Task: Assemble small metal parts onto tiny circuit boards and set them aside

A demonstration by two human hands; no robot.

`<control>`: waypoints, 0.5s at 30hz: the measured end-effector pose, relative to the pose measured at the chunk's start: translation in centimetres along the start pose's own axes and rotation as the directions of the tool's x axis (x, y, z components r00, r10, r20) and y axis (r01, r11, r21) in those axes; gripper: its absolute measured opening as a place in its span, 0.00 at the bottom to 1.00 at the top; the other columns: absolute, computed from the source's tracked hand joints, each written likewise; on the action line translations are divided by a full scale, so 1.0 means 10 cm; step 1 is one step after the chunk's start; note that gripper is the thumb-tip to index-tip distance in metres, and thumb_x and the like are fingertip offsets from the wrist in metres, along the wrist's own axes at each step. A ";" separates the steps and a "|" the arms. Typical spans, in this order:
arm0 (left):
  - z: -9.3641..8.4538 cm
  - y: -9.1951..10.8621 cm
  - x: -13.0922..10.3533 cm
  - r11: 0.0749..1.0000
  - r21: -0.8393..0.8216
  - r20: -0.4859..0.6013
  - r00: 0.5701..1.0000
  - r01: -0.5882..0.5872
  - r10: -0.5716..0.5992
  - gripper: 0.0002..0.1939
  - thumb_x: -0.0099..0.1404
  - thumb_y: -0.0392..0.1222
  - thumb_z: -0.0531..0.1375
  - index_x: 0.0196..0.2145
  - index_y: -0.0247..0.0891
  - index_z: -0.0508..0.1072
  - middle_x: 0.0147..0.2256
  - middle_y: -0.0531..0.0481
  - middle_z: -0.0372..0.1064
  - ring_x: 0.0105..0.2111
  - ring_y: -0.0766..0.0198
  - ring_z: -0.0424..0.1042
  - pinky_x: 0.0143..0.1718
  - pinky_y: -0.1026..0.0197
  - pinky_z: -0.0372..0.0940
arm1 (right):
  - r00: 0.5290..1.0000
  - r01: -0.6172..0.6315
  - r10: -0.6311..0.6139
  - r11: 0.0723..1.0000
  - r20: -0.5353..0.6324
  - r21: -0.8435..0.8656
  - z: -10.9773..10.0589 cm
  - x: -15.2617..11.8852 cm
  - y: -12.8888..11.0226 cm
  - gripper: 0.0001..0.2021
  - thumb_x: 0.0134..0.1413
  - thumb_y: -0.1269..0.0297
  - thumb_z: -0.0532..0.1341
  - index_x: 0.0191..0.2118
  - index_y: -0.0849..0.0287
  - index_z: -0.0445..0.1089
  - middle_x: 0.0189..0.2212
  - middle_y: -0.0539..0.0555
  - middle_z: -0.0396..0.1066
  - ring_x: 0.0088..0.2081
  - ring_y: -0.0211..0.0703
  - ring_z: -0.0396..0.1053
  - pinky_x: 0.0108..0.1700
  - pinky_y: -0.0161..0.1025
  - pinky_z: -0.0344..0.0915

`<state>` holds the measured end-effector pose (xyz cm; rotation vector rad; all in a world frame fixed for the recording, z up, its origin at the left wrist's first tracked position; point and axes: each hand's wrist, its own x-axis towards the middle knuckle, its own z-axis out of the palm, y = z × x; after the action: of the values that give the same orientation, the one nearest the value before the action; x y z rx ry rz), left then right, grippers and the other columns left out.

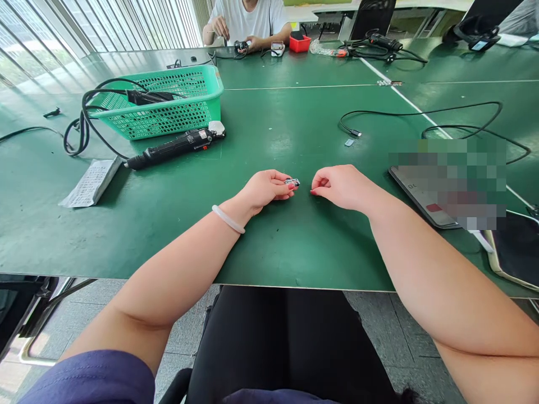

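Above the green table [261, 241], my left hand [269, 188] pinches a small silver-and-dark part [292, 182], perhaps electronic, between thumb and fingers. A pale bracelet circles that wrist. A short gap to the right, my right hand [339, 186] is closed with thumb and forefinger together. Whether anything tiny sits in its pinch cannot be made out. Farther up the table lie a black cable [379, 114] with a plug at its end and a tiny light-coloured card or chip [349, 143] beside the plug.
A black corded electric screwdriver [177, 147] lies before a green basket [164, 118] holding cables. A folded paper packet [90, 182] is at left. On the right are a laptop-like slab [416, 193], partly blurred, and a dark tablet [516, 244]. Another person [252, 25] works across the table.
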<state>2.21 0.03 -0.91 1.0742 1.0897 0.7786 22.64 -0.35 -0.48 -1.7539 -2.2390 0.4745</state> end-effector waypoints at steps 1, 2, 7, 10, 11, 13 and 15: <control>0.00 0.00 0.00 1.000 0.004 -0.002 1.000 -0.001 0.001 0.07 0.59 0.29 0.66 0.34 0.30 0.71 0.28 0.48 0.75 0.28 0.70 0.73 0.41 0.60 0.68 | 1.000 -0.015 0.015 0.999 -0.014 0.034 0.00 -0.01 -0.02 0.03 0.51 0.69 0.63 0.28 0.56 0.74 0.28 0.50 0.75 0.30 0.40 0.71 0.33 0.38 0.66; 0.00 0.00 0.00 1.000 0.005 -0.002 1.000 -0.003 0.003 0.07 0.58 0.29 0.66 0.34 0.30 0.71 0.27 0.48 0.75 0.28 0.70 0.73 0.41 0.59 0.68 | 0.999 -0.034 0.036 0.996 -0.029 0.077 0.01 -0.01 -0.05 0.03 0.51 0.70 0.62 0.29 0.57 0.73 0.27 0.50 0.75 0.29 0.39 0.71 0.34 0.39 0.66; 0.00 -0.01 0.00 1.000 0.005 0.001 1.000 -0.007 0.007 0.10 0.56 0.27 0.67 0.34 0.30 0.70 0.27 0.49 0.75 0.27 0.69 0.74 0.41 0.58 0.69 | 0.989 -0.051 0.099 0.927 -0.112 0.372 0.04 -0.02 -0.14 0.06 0.48 0.75 0.61 0.28 0.58 0.73 0.24 0.50 0.75 0.27 0.38 0.73 0.35 0.39 0.70; 0.00 -0.02 0.01 1.000 0.014 0.014 1.000 -0.012 0.012 0.10 0.56 0.24 0.66 0.34 0.31 0.69 0.26 0.50 0.75 0.26 0.70 0.74 0.41 0.58 0.69 | 0.977 0.000 0.099 0.886 -0.188 0.463 0.07 -0.02 -0.17 0.04 0.46 0.73 0.63 0.27 0.58 0.74 0.23 0.51 0.75 0.27 0.40 0.73 0.39 0.42 0.71; -0.01 -0.02 0.02 1.000 0.017 0.017 1.000 -0.015 0.015 0.10 0.56 0.24 0.65 0.34 0.31 0.69 0.26 0.50 0.75 0.26 0.70 0.74 0.41 0.58 0.69 | 0.973 0.020 0.093 0.877 -0.210 0.480 0.08 -0.02 -0.17 0.03 0.46 0.72 0.64 0.27 0.58 0.74 0.23 0.51 0.75 0.28 0.41 0.74 0.39 0.43 0.71; -0.01 -0.03 0.03 0.999 0.026 0.024 1.000 -0.021 0.020 0.11 0.56 0.24 0.65 0.34 0.31 0.69 0.26 0.51 0.75 0.26 0.70 0.74 0.41 0.58 0.70 | 0.966 0.061 0.076 0.861 -0.248 0.505 0.10 -0.02 -0.18 0.01 0.45 0.70 0.65 0.27 0.58 0.75 0.24 0.51 0.76 0.29 0.42 0.74 0.41 0.44 0.71; -0.02 -0.04 0.04 0.999 0.030 0.034 0.999 -0.029 0.028 0.11 0.55 0.24 0.66 0.34 0.31 0.69 0.27 0.50 0.75 0.27 0.69 0.75 0.41 0.57 0.70 | 0.956 0.108 0.055 0.845 -0.287 0.524 0.13 -0.03 -0.19 0.01 0.44 0.68 0.66 0.26 0.57 0.76 0.25 0.51 0.77 0.30 0.43 0.74 0.42 0.46 0.71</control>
<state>2.16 0.32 -1.48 1.1272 1.0625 0.7664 20.46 -1.15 -0.89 -1.3875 -1.7034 0.7033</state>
